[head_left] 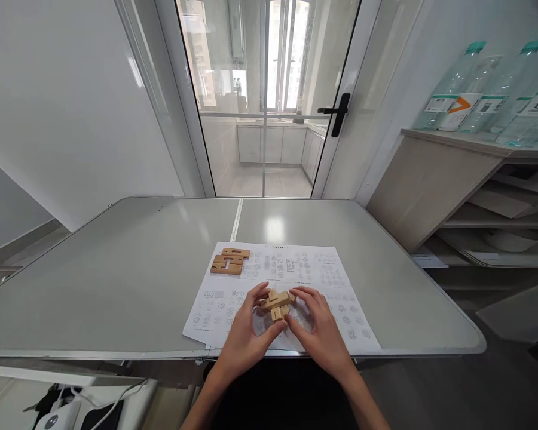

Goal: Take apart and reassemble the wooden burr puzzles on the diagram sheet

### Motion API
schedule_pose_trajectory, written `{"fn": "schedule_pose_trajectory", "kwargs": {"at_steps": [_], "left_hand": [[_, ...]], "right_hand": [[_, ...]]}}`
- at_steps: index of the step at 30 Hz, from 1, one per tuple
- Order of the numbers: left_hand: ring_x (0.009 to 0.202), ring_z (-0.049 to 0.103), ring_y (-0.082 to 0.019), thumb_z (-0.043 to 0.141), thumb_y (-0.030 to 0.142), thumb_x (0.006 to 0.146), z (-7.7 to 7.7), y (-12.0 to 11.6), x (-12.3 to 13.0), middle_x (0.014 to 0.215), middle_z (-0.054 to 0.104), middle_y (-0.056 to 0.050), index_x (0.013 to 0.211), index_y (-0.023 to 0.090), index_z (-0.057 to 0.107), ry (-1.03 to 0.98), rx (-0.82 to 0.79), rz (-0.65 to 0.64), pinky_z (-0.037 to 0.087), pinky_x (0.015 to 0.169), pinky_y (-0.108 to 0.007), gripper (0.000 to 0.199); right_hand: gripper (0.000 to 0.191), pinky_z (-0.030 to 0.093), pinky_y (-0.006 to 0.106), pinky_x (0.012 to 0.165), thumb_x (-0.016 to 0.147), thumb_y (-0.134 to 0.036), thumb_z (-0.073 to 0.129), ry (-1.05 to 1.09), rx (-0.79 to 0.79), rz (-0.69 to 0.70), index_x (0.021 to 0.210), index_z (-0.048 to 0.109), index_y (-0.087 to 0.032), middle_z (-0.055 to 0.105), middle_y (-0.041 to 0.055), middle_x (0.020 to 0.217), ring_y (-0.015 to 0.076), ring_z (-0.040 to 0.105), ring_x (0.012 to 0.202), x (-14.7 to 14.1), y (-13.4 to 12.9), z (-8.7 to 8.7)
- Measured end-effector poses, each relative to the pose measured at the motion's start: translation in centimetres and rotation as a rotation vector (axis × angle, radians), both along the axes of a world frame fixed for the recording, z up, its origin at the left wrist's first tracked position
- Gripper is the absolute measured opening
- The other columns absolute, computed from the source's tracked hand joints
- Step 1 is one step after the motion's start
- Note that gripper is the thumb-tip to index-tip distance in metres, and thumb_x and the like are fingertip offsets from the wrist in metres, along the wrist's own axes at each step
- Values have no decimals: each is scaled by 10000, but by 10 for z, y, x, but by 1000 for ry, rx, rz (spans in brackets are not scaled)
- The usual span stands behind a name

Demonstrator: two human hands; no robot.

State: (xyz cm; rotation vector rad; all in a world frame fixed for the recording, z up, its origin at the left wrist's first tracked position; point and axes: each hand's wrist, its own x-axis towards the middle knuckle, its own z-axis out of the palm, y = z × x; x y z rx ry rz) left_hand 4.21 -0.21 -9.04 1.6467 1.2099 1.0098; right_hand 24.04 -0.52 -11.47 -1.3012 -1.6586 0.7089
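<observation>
Between my hands is a partly joined wooden burr puzzle point(277, 303), made of notched, light-coloured sticks that cross one another. My left hand point(246, 325) curls its thumb and fingers around the left side of it. From the right, my right hand point(321, 323) grips it with thumb and fingertips. Both thumbs meet close together at the near side, low over a printed sheet point(356, 322) with small diagrams. Several loose notched wooden pieces point(226, 269), some bearing dark marks, lie side by side on the sheet's far left corner. Fingers hide parts of the puzzle.
The sheet lies on a grey table point(116, 286) near its front edge. Beyond stands a glass door with a black handle point(339, 113). At right, a shelf unit point(448, 179) carries plastic bottles point(484, 95). A white power device point(58, 416) and cables sit at lower left.
</observation>
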Motion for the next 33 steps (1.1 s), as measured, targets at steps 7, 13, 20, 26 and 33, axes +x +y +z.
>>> {"fn": "schedule_pose_trajectory", "kwargs": {"at_steps": [7, 13, 20, 26, 33], "left_hand": [[1324, 572, -305, 828, 340, 847, 3, 0, 0, 1439, 594, -91, 1499, 327, 450, 50, -8, -69, 428, 1173, -535, 753], [1232, 610, -285, 840, 326, 833, -6, 0, 0, 1460, 580, -91, 1492, 338, 472, 69, 32, -70, 473, 1122, -515, 755], [1216, 612, -285, 823, 311, 850, -6, 1, 2, 1422, 596, -73, 1471, 345, 470, 140, 129, -41, 491, 1085, -495, 715], [1265, 588, -298, 757, 310, 906, -9, 5, 3, 1421, 583, -86, 1470, 317, 436, 165, 132, 88, 481, 1087, -511, 649], [1385, 506, -327, 668, 321, 974, -17, 11, 3, 1481, 534, -105, 1487, 305, 408, 218, 138, 195, 451, 1134, -546, 576]], "right_hand": [[238, 462, 494, 1146, 1027, -445, 587, 91, -28, 17, 1178, 716, -314, 608, 79, 1356, 299, 548, 1332, 5, 0, 5], [247, 515, 482, 1069, 1031, -478, 573, 120, -42, 31, 1000, 715, -278, 625, 95, 1309, 312, 564, 1293, 3, -1, 8], [256, 534, 423, 1043, 1029, -486, 573, 207, -79, 96, 994, 701, -268, 626, 84, 1316, 284, 600, 1253, 5, -3, 13], [358, 544, 409, 1003, 1017, -564, 558, 336, -84, -134, 1049, 686, -231, 704, 97, 1218, 283, 649, 1177, 4, 0, 7], [456, 584, 347, 741, 1016, -627, 493, 323, -184, -332, 1156, 651, -223, 749, 71, 964, 254, 706, 867, 0, 0, 1]]}}
